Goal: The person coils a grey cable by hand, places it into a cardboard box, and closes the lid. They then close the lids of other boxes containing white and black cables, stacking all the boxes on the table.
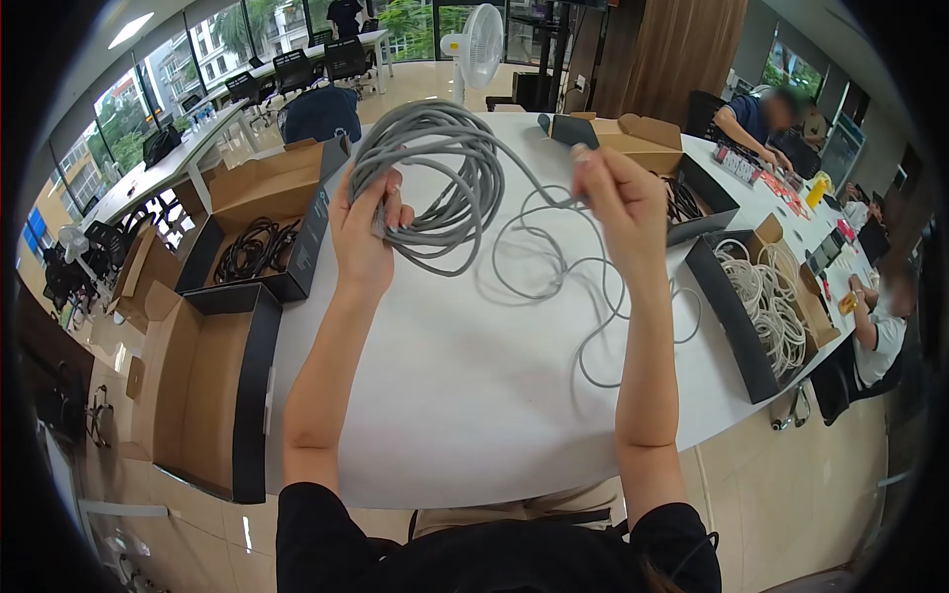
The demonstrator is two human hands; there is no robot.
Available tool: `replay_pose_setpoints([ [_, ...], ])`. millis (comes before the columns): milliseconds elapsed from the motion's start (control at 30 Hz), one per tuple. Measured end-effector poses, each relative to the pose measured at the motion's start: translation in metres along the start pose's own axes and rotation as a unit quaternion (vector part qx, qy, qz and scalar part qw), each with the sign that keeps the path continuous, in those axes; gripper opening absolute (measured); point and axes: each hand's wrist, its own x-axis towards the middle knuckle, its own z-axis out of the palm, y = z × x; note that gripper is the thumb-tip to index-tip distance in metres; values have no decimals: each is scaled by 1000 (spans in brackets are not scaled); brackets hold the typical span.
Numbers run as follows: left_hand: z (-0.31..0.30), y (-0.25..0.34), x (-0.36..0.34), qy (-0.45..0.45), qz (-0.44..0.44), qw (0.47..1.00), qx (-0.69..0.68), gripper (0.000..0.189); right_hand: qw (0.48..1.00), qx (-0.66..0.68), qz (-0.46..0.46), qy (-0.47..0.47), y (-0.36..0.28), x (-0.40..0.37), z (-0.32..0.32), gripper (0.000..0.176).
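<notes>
The grey cable [473, 198] is held up above the far half of the white table [465, 395], most of it wound into a coil. The left hand [366, 232] is clamped around the coil's left side, fingers wrapped over the bundle. From the coil's right side one strand runs across to the right hand [618, 203], whose fingertips are pinched together on it at about the same height. The rest hangs down from there and lies in loose loops [583, 326] on the tabletop below the right forearm.

The coil stands tilted, its open ring facing roughly toward the camera and its longer span running from upper left to lower right. The stretched strand between the hands lies nearly level, left to right.

Beneath and in front of the hands, the near half of the table is bare up to its curved near edge. The left edge is hemmed in by an empty open box [198, 385] and, further back, a box of black cables [257, 247], which sits just beside the left hand. On the right, a box of white cables [771, 306] sits at the table's edge, near the loose loops, and another open box [692, 198] lies just behind the right hand. A fan [479, 44] stands beyond the far end.
</notes>
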Motion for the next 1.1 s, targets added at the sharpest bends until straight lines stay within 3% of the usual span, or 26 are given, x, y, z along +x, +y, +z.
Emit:
replay_pose_setpoints([
  [67,-2,0,-1,7,-5,999,-45,14,1000,0,2,-16,8,-2,10,25],
  [167,-2,3,-4,-16,-66,992,-103,14,993,-42,-100,-40,12,0,24,25],
  [200,0,2,-6,8,-28,996,-80,15,988,-118,-21,-95,8,-2,19,43],
  [267,9,-5,-12,56,46,997,-33,18,994,-13,-39,-105,14,-4,30,64],
  [300,13,-6,-15,65,36,996,-45,18,992,39,-48,-109,18,-5,35,76],
  [333,16,-7,-18,75,25,995,-57,19,984,65,15,-167,20,-7,33,96],
  [433,25,-18,-28,83,8,993,-85,18,979,100,72,-162,27,-11,48,96],
  [567,31,-35,-40,42,-8,997,-64,14,933,310,134,-126,34,-4,48,66],
  [600,33,-38,-44,-5,-7,999,-50,10,930,322,150,-95,26,-3,46,45],
  [700,43,-43,-49,-58,-32,995,-71,7,904,359,218,-75,33,-3,33,28],
  [733,31,-49,-47,-128,-45,989,-61,8,910,356,204,-63,33,-1,31,17],
  [800,32,-51,-48,-148,-56,987,35,22,900,385,190,-77,36,3,23,13],
  [867,40,-47,-50,-154,-94,977,115,51,906,387,160,-57,32,3,18,9],
  [967,40,-45,-41,-153,11,987,39,70,974,204,77,-56,21,6,7,8],
  [1000,43,-34,-32,-177,69,981,48,88,985,157,55,-48,21,5,7,11],
  [1100,29,-11,-19,-230,103,928,276,94,990,62,76,-99,12,-3,12,16],
])
